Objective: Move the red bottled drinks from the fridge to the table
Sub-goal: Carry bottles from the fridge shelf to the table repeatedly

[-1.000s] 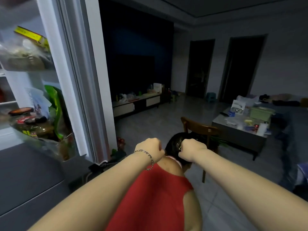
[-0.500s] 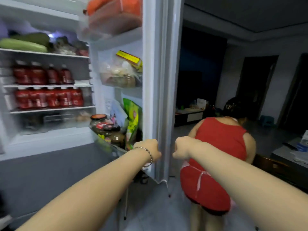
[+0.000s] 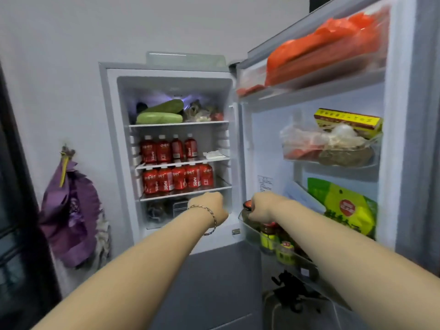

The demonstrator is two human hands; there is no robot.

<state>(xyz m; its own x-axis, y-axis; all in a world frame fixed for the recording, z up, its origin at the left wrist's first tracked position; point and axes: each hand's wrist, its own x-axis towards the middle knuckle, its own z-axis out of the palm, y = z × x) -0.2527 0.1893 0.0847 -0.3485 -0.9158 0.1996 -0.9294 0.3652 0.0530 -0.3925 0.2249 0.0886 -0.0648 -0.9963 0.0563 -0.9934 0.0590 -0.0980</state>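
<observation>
Reaching toward the open white fridge (image 3: 108, 144), both bare hands are curled into fists and hold nothing. The left hand (image 3: 210, 207) hangs just below the lower drinks shelf; the right hand (image 3: 263, 206) sits in front of a red-lidded glass jar (image 3: 247, 204) in the door bin. The red plastic bottled drinks stand upright on two middle shelves, an upper row (image 3: 169, 148) of four and a lower row (image 3: 177, 178) of five. The table is out of view. Full bottles likely feel fairly heavy, stiff-walled and perhaps slick with cold, so wrapping the labelled body looks safer than pinching the narrow cap. Neighbours stand close together; an end bottle probably frees easiest.
</observation>
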